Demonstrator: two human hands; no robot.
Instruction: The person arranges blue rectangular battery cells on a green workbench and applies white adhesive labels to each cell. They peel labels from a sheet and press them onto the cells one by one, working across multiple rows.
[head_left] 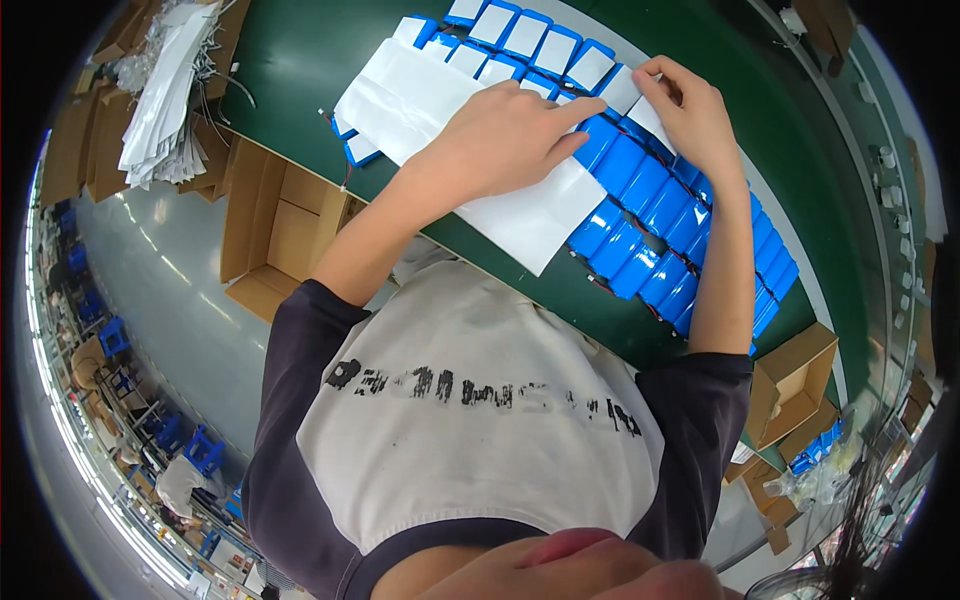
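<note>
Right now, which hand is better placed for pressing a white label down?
Probably the right hand: its fingers are at a white label; the left hand is mostly over the large white sheet.

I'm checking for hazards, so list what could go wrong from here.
The white sheet under the left hand overlaps several blue packs; dragging it might nudge them out of line. Its lower corner lies near the edge of the green table and could droop over. A thin wire at the packs' left end could snag.
</note>
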